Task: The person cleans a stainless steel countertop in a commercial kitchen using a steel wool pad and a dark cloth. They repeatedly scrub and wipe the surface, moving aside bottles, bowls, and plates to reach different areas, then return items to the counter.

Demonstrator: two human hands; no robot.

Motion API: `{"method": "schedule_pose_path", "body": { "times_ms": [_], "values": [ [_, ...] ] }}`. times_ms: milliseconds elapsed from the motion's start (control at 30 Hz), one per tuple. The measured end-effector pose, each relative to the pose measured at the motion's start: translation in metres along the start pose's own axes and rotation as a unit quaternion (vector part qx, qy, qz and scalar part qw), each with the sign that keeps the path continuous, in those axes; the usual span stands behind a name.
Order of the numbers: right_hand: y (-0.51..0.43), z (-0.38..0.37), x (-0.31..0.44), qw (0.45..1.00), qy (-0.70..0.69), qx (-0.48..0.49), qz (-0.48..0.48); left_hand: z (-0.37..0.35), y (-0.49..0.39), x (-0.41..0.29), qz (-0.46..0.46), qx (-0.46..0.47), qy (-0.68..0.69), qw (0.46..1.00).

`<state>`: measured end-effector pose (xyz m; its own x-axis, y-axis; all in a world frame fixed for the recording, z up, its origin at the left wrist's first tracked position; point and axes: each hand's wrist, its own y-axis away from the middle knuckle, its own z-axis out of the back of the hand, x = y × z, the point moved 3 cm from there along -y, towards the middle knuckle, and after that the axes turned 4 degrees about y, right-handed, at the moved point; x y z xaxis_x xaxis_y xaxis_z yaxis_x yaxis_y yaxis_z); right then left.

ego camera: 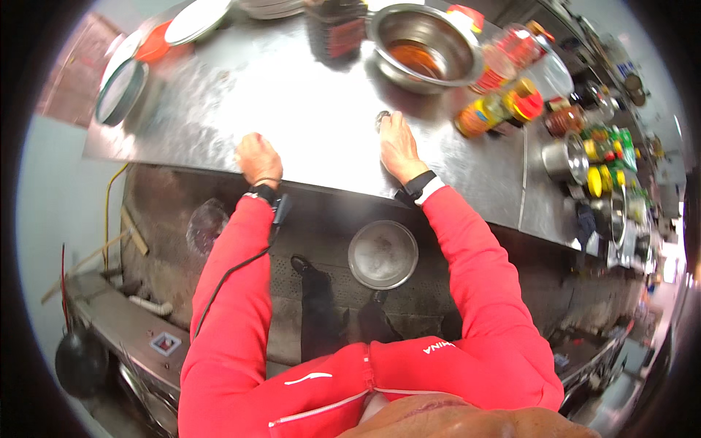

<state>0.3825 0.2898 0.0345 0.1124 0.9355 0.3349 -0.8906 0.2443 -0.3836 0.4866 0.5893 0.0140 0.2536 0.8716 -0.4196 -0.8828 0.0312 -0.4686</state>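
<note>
My right hand (398, 143) rests over the stainless steel counter (323, 148), its fingers closed around a small metallic thing (382, 117) that is too blurred to name. Nearer the counter's front edge, my left hand (259, 159) is curled in a loose fist; whether anything lies inside it cannot be told. Beyond my right hand stands a steel bowl (421, 52) with orange-brown liquid in it. A bottle with a yellow label (475, 116) stands to the right of that hand.
At the back left are a green-rimmed round container (116, 93), an orange dish (154, 44) and a white plate (198, 21). A dark stack of containers (335, 33) stands at the back. Several bottles and a steel pot (564, 157) line the right. A metal basin (383, 254) sits below the counter.
</note>
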Motion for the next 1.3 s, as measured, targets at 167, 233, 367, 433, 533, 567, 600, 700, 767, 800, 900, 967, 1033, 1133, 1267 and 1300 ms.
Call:
{"method": "schedule_pose_path", "body": {
  "times_ms": [167,233,367,433,533,567,600,700,767,800,900,967,1033,1133,1267,1300],
  "values": [
    [-0.047,-0.007,0.008,0.991,0.097,0.054,0.073,0.004,-0.001,-0.01,0.032,-0.002,-0.001,0.999],
    [-0.072,-0.004,0.005,0.987,0.123,0.098,0.026,0.004,-0.001,-0.011,0.027,-0.003,-0.003,1.0],
    [-0.056,-0.004,0.051,0.977,-0.077,0.15,0.131,0.004,0.001,-0.01,0.024,-0.007,0.004,1.0],
    [-0.021,-0.005,0.07,0.951,-0.054,0.26,0.159,0.004,0.0,-0.01,0.019,-0.008,0.004,1.0],
    [0.008,0.018,0.059,0.944,-0.1,0.216,0.226,0.005,0.0,-0.01,0.019,-0.017,-0.007,1.0],
    [0.01,0.027,0.045,0.952,-0.116,0.197,0.204,0.005,-0.002,-0.01,0.015,-0.017,-0.012,1.0],
    [0.004,0.032,0.028,0.958,-0.066,0.204,0.193,0.003,0.001,-0.01,0.026,0.005,-0.019,0.999],
    [-0.038,0.023,0.008,0.954,-0.016,0.214,0.21,0.001,0.001,-0.009,0.013,-0.02,-0.008,1.0],
    [-0.062,-0.005,0.035,0.954,-0.031,0.215,0.205,0.0,0.003,-0.007,0.013,-0.017,-0.001,1.0],
    [-0.072,-0.017,0.055,0.951,-0.054,0.213,0.216,-0.001,0.003,-0.006,0.008,-0.022,-0.001,1.0],
    [-0.075,-0.042,0.12,0.933,-0.123,0.165,0.295,-0.004,0.004,-0.003,-0.006,-0.033,0.015,0.999],
    [-0.058,-0.038,0.13,0.893,-0.2,0.32,0.246,-0.006,0.007,-0.002,-0.004,-0.042,0.027,0.999],
    [-0.034,-0.009,0.115,0.882,-0.158,0.349,0.275,-0.01,0.009,0.001,0.024,0.004,0.046,0.999],
    [-0.009,0.039,0.071,0.854,-0.036,0.416,0.311,-0.007,0.003,0.018,0.054,0.064,0.154,0.985],
    [-0.004,0.04,0.075,0.833,0.043,0.458,0.307,0.023,-0.047,0.084,-0.048,-0.012,0.246,0.968],
    [-0.011,0.029,0.094,0.837,-0.005,0.436,0.33,0.03,-0.07,0.106,-0.072,-0.06,0.238,0.967]
  ]
}}
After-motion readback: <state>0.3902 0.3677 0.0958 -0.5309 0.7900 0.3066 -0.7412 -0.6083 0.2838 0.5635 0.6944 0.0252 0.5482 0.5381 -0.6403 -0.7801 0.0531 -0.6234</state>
